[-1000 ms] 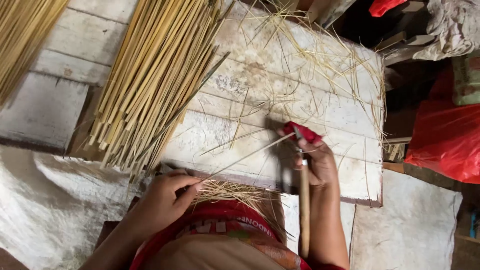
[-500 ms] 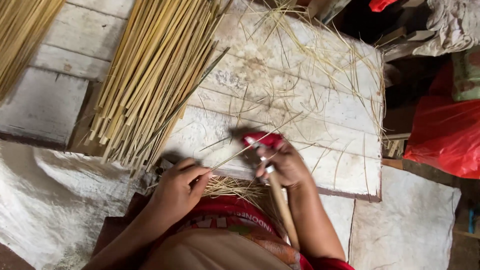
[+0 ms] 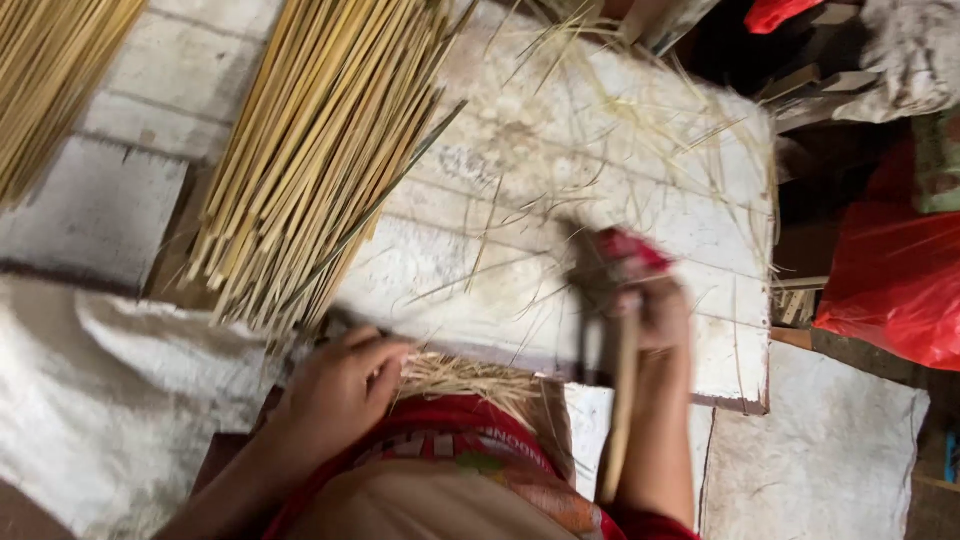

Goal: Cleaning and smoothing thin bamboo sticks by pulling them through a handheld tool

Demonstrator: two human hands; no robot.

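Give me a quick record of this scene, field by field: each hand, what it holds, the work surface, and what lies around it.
left hand: resting at the board's near edge, by loose shavings
right hand: gripping a red-handled knife and a thin stick, blurred
board: whitish wooden planks, strewn with slivers
stick bundle: lying on the board's left part
red bag: to the right

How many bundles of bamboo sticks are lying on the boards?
2: a big bundle at top centre, near the left hand, and another bundle cut off at the top left corner. More may lie out of frame.
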